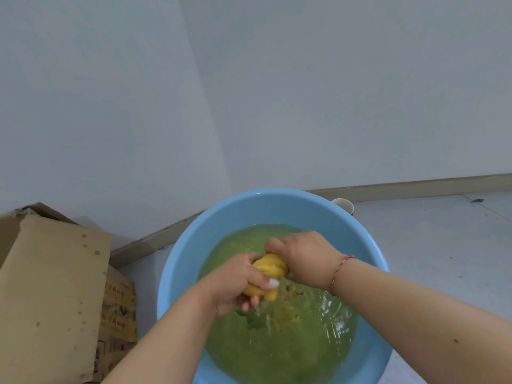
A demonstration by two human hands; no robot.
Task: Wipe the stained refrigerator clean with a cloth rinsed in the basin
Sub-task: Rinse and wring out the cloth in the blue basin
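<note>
The cloth [267, 275], yellow and twisted into a tight roll, is held just above the water in the blue basin [191, 245]. I see both hands clamped on it: the left hand [238, 284] grips the near end, the right hand [307, 259] the far end. I judge they hold it over the basin so the squeezed water drops back inside and not on the floor [429, 245]. The water is cloudy green. At the left stands a cardboard box [52, 286] with red printed characters, which I cannot read. The refrigerator is not in view.
</note>
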